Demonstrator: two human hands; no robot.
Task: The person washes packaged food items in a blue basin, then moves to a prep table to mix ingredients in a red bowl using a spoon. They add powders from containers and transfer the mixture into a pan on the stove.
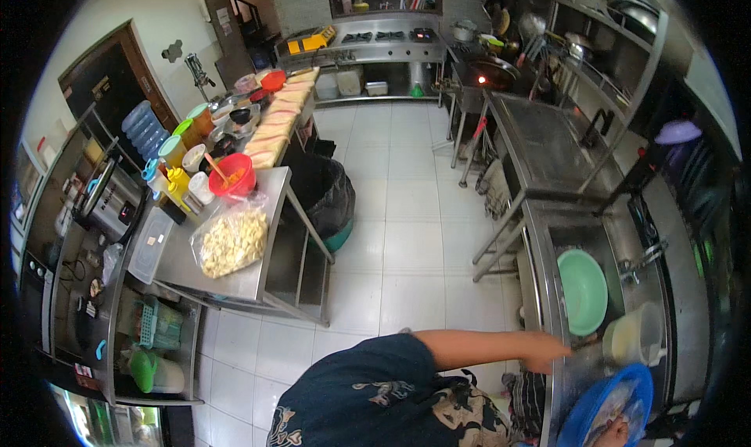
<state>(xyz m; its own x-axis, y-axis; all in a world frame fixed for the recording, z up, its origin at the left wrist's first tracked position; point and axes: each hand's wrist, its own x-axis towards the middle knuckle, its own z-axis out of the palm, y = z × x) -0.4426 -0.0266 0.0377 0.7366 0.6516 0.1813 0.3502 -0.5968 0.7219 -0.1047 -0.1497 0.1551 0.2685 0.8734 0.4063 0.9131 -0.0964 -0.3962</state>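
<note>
At the lower right, my left hand (545, 353) is over the front edge of the steel sink counter, blurred; its fingers are hard to make out. My right hand (614, 432) is inside a blue plastic basin (636, 382), at a clear plastic bag (616, 405) whose contents I cannot make out. Whether the fingers grip the bag is unclear. Beyond the basin stands a translucent plastic container (633, 335) with cloudy contents. A mint-green plastic basin (582, 291) sits in the sink farther up.
A steel table (188, 256) on the left bears a bag of pale cut pieces (233, 243), a red bowl (243, 180) and bottles. A lined trash bin (331, 206) stands beside it. A faucet (631, 271) rises behind the sink. Stoves (387, 51) line the far wall.
</note>
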